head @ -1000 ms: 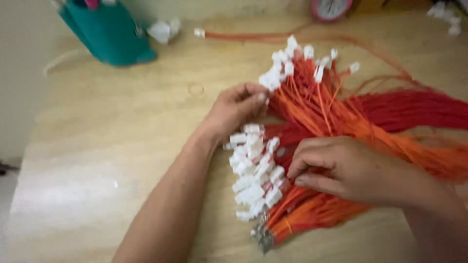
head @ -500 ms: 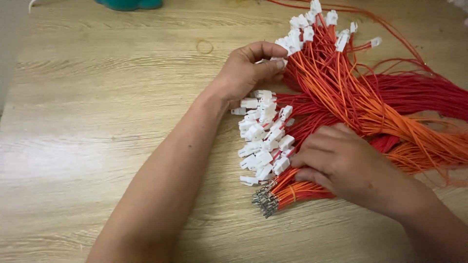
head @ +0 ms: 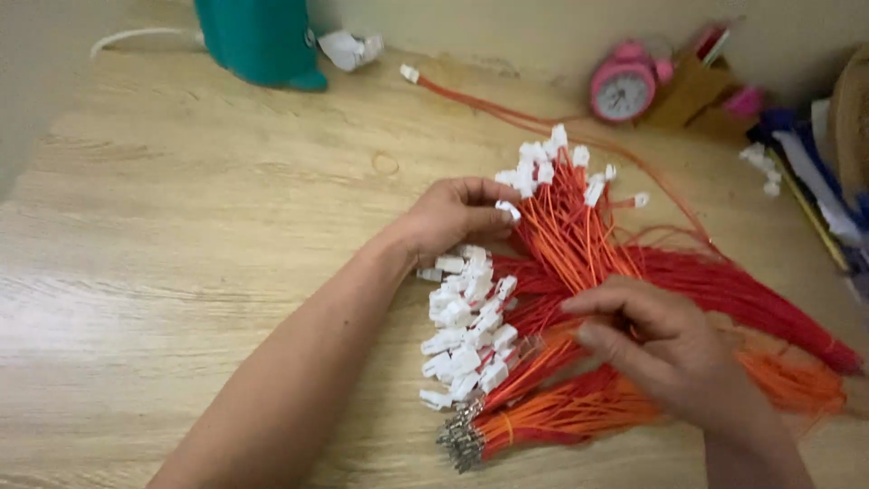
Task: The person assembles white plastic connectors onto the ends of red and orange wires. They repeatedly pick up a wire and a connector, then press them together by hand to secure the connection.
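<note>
Seen from above, two bare hands work over a pale wooden bench (head: 181, 272) strewn with bundles of thin wires. Toward the middle of the bench, the left hand (head: 453, 217) curls its fingers around a fan of orange wires (head: 570, 240), pinching one white plastic connector (head: 509, 210) between thumb and fingertips. The fan's other white connectors (head: 543, 163) spread just beyond the hand, toward the far edge.

Nearer the front edge, the right hand (head: 670, 349) rests on top of the wires with fingers bent and loosely closed; whether it actually grips any wire cannot be told. Under and beside it lie darker red wires (head: 724, 281) running off toward the right edge, and a further orange bunch (head: 561, 417) whose bare metal terminals (head: 460, 439) point at the front edge.

Between the two hands lies a thick cluster of white connectors (head: 466, 335), packed in a line that runs from the left wrist down toward the metal terminals.

Along the far edge stand a teal container (head: 262, 41) near the left corner, with a crumpled white scrap (head: 348, 50) beside it, and a pink alarm clock (head: 623, 89) further right. A single orange wire (head: 489, 107) with a white end trails across the bench between them. Blurred, colourful clutter (head: 833, 154) sits at the far right corner.
</note>
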